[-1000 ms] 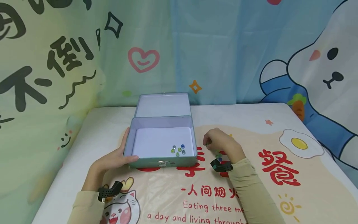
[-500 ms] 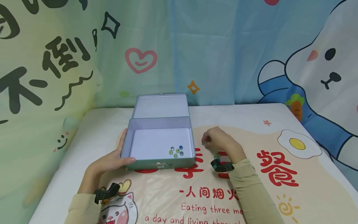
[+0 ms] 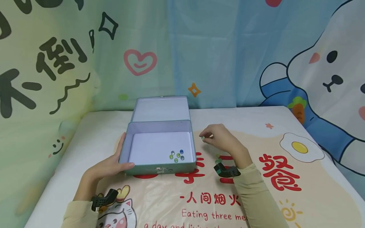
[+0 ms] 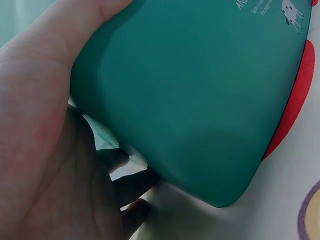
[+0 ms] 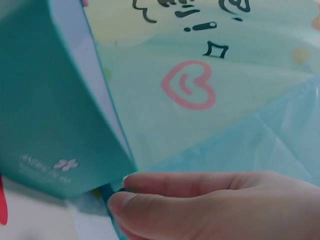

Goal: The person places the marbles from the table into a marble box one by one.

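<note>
A green metal box (image 3: 160,168) with a pale lining stands on the table, its hinged lid (image 3: 160,109) up at the back. Several glass marbles (image 3: 176,156), blue, green and clear, lie at the front right of its floor. My left hand (image 3: 106,166) holds the box's front left corner, thumb at the front rim and fingers along the left side. Right of the box, my right hand (image 3: 220,137) pinches a small glass marble (image 3: 202,137) between thumb and fingertips, raised over the table. In the right wrist view, the fingertips mostly hide it.
A few green marbles (image 3: 218,159) lie on the printed tablecloth (image 3: 199,186), partly behind the black wrist camera (image 3: 226,170) on the right arm. A printed curtain (image 3: 211,53) hangs along the table's back edge.
My right hand has risen off the tablecloth with the marble and shifted slightly toward the box. My left hand keeps its place on the box. The whole head view has shifted a little.
</note>
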A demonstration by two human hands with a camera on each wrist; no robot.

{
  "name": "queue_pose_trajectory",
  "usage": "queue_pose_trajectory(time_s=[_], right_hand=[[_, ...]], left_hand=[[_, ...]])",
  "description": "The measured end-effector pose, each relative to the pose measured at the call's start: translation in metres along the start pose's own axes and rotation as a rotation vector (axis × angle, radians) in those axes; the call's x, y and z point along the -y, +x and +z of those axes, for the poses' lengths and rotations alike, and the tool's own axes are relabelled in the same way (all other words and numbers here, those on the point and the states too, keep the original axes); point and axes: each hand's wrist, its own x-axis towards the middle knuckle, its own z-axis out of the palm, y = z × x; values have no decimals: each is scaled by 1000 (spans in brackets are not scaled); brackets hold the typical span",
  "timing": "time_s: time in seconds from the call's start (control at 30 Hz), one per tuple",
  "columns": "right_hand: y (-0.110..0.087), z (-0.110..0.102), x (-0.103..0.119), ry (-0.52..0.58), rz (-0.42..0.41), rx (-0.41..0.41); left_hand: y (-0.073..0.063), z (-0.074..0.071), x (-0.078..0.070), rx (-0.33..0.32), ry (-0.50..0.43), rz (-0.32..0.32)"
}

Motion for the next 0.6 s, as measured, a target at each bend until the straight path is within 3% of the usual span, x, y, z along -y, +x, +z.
queue_pose_trajectory(time_s=[0.37, 0.6], right_hand=[[-7, -4, 26, 16, -98, -185], [-3, 8, 42, 47, -118, -252]], left_hand=[[2, 0, 2, 4, 1, 1], [1, -1, 2, 7, -3, -4]])
